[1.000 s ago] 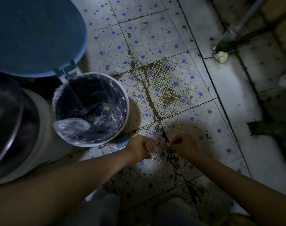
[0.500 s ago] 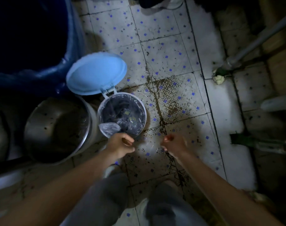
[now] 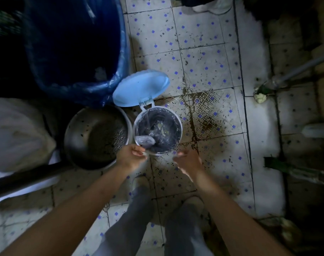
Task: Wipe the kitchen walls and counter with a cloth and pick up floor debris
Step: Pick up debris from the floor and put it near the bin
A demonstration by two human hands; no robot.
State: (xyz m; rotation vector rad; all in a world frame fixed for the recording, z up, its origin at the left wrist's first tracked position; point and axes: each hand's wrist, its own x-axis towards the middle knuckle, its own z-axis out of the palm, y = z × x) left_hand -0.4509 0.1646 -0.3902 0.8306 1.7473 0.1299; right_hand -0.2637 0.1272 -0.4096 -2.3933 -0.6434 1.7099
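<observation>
From the head camera, the left hand [image 3: 130,157] and right hand [image 3: 188,160] hung with fingers curled at the near rim of the small bin [image 3: 173,115]; whether they pinched debris could not be told. Its blue lid [image 3: 139,87] stood open above the dirty tiled floor [image 3: 209,52].

Perhaps a metal colander [image 3: 97,135] beside barrel [image 3: 74,48]
</observation>
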